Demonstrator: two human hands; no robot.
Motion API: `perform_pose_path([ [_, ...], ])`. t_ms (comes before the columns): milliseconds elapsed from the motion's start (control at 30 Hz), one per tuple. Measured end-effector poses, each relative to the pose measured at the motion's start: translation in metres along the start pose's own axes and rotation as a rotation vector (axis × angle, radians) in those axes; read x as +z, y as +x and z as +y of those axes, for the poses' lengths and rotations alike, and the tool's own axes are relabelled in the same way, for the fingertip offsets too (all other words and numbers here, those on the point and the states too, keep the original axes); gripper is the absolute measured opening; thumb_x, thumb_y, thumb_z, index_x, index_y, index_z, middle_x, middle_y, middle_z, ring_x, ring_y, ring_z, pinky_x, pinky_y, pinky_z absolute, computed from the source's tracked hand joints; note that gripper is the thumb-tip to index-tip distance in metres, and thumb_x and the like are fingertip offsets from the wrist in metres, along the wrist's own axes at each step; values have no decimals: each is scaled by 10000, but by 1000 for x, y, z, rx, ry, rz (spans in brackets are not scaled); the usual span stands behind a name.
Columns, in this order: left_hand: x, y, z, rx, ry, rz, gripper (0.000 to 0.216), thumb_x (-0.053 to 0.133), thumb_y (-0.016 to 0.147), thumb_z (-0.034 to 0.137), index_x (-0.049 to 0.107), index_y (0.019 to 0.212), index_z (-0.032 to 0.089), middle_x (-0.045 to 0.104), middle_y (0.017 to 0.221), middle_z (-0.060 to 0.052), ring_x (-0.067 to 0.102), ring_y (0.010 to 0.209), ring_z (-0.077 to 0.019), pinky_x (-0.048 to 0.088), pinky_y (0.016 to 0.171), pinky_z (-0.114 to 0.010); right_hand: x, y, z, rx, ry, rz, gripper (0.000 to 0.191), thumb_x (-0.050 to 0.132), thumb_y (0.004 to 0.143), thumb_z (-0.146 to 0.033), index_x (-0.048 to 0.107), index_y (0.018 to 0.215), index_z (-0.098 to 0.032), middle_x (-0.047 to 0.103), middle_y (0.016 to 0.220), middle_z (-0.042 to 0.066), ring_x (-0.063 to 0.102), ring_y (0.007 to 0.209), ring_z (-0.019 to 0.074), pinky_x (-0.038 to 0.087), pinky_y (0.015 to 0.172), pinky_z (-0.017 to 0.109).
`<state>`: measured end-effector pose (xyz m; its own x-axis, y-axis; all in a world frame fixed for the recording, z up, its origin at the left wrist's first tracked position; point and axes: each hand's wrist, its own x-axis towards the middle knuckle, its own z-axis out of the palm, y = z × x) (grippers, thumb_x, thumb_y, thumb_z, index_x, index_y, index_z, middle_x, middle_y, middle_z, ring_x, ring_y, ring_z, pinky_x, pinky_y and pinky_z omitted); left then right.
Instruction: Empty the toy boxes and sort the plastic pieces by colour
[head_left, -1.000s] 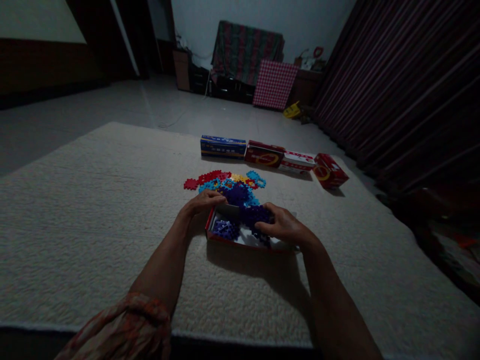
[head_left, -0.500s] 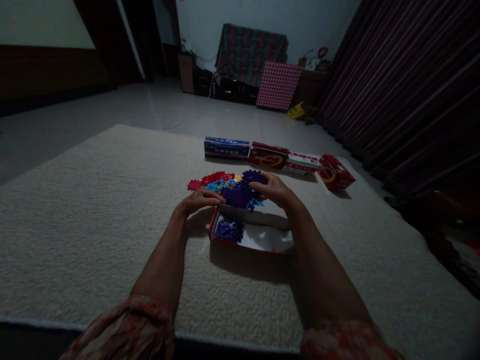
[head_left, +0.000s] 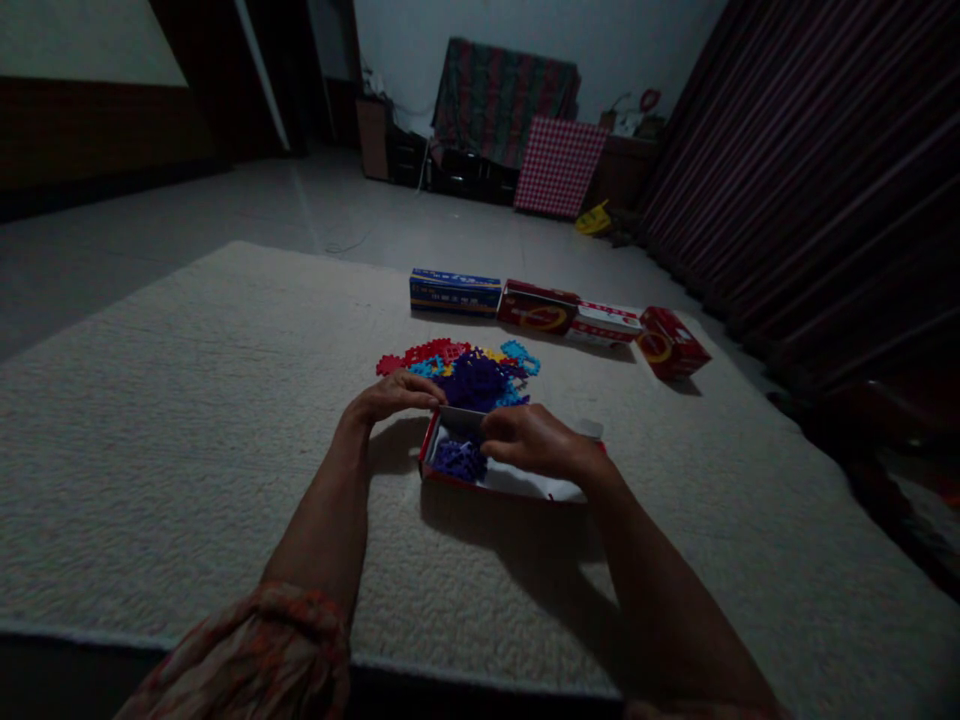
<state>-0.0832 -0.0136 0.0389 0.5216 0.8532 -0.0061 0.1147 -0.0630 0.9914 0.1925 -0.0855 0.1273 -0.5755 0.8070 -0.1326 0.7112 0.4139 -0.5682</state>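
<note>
From my end, the mat [head_left: 225,450] lies under everything. The open box [head_left: 529,484] sits on it near the centre. Beyond it, the blue box [head_left: 454,294] stands at about twelve o'clock, with the red boxes [head_left: 536,308] running on toward two. The loose pile [head_left: 480,380] of mostly purple pieces lies just past its rim, toward eleven. My right hand [head_left: 534,440] is over the box, fingers curled; I can't tell whether they hold anything. My left hand [head_left: 399,393] has its fingers close together at the box's ten-o'clock corner, grip unclear. Inside, purple pieces [head_left: 459,459] sit toward nine.
</note>
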Motion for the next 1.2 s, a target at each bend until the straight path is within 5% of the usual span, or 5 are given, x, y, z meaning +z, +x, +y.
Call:
perform_pose_path([
  [100,0,0,1,16,3,-6,194,809,698,334,814,844,206,777,898,-65,685,847,-184,536,839,-335,13,-9,-8,55,-131,-83,176,694,857,-330,704,937,-173,734,899,69,637,776,188,426,665,280],
  [300,-1,1,1,28,8,-14,191,803,700,324,818,854,211,777,931,-76,690,867,-191,547,833,-331,27,-9,-9,98,-174,-55,369,638,919,-374,651,1216,-155,659,1270,166,608,1159,293,456,956,380],
  [533,-2,2,-1,26,2,3,186,797,683,294,814,855,225,778,913,-56,689,863,-183,545,831,-327,34,-3,0,66,-252,-93,229,572,864,-139,691,1056,-167,686,1128,132,633,1039,246,477,907,355],
  [833,12,-3,7,18,100,42,358,807,700,389,788,1004,201,769,1050,-75,698,988,-241,552,914,-401,31,-3,-7,97,-300,-77,166,590,853,-117,693,977,-155,731,1044,123,658,925,225,445,754,290],
  [1200,48,-27,-13,244,204,404,539,681,816,582,753,1177,188,646,1381,-146,492,1397,-346,321,1206,-543,33,-11,10,106,-250,157,182,578,898,-160,726,1000,-190,766,970,86,688,871,199,443,738,267],
])
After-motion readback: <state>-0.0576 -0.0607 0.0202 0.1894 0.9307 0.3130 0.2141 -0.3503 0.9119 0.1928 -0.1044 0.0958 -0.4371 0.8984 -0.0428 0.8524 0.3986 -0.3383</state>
